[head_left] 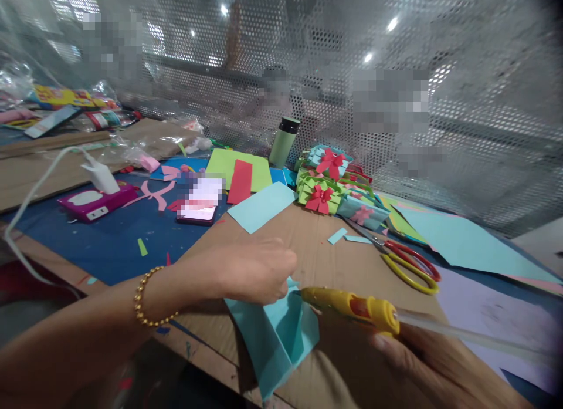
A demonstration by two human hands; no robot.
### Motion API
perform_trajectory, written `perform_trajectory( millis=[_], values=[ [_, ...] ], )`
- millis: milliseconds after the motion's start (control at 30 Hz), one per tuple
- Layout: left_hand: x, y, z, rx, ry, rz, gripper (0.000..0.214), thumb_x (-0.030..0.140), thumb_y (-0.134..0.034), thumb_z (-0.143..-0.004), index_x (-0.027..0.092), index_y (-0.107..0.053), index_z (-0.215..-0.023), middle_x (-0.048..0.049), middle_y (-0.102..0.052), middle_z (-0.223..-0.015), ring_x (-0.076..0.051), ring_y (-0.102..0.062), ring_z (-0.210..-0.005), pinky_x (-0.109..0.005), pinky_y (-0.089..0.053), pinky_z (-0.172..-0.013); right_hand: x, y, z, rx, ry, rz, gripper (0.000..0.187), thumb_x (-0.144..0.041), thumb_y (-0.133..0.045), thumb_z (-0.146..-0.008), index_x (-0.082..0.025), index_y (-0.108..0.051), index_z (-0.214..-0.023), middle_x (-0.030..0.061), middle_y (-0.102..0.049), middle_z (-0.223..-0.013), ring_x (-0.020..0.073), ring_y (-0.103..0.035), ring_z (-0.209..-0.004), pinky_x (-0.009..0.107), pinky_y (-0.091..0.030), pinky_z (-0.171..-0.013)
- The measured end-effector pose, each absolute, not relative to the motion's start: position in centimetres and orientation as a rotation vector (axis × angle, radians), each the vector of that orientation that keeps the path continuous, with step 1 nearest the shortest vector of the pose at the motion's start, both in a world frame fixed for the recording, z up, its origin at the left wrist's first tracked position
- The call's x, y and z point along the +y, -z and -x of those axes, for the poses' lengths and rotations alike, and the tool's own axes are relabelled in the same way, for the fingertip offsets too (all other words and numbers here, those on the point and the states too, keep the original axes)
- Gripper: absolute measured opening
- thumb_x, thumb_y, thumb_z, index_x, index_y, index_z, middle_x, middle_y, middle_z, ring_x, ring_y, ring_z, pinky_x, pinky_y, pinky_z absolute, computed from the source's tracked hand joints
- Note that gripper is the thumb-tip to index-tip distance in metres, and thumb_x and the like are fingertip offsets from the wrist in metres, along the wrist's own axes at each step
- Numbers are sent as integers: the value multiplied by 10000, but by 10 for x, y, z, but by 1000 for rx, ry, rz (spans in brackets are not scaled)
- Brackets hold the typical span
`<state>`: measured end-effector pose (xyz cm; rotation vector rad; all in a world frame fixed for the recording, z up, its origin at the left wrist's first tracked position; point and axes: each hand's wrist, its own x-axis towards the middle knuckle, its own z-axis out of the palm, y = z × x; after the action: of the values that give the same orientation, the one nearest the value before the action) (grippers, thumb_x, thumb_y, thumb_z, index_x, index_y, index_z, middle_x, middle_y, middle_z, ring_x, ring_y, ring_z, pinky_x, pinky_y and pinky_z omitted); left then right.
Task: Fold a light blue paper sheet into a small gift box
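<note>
My left hand (250, 271), with a gold bead bracelet on the wrist, is closed in a pinch on a folded light-blue paper piece (277, 338) that lies on a brown cardboard sheet (334, 268). My right hand (422, 362) grips a yellow glue gun (352, 306) with a clear glue stick trailing out behind it. The gun's nozzle points left and touches the top fold of the blue paper, right beside my left fingers.
Yellow-and-red scissors (409, 262) lie right of centre. Behind them is a pile of paper gift boxes with red bows (329, 189). A green flask (284, 142), coloured paper sheets (259, 206), a phone (200, 206), and a magenta power strip with a charger (99, 198) stand further back.
</note>
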<state>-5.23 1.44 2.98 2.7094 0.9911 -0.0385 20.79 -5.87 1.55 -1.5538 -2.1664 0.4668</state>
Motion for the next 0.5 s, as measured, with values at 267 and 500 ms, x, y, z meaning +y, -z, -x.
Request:
perform_trajectory(
  millis=[267,500],
  values=[
    [15,-29,52,989,75,-2704,196,145,-480,-733,153,-601,-578,-48,-564,-537,-114,-272,-422,-297,-193,-412,-58,-13,-221,-2298,-599,1659,406,-554,-493,-866,-244,-755,-882,58,-755,-805,256,-709,-705,274,-589,-579],
    [15,-30,53,964,109,-2714,225,139,-460,-771,149,-650,-650,-71,-606,-595,-139,-375,-481,-303,-248,-461,-60,-19,-210,-2257,-570,1549,378,-564,-543,-825,-238,-707,-723,16,-685,-595,207,-625,-487,244,-533,-437]
  ],
)
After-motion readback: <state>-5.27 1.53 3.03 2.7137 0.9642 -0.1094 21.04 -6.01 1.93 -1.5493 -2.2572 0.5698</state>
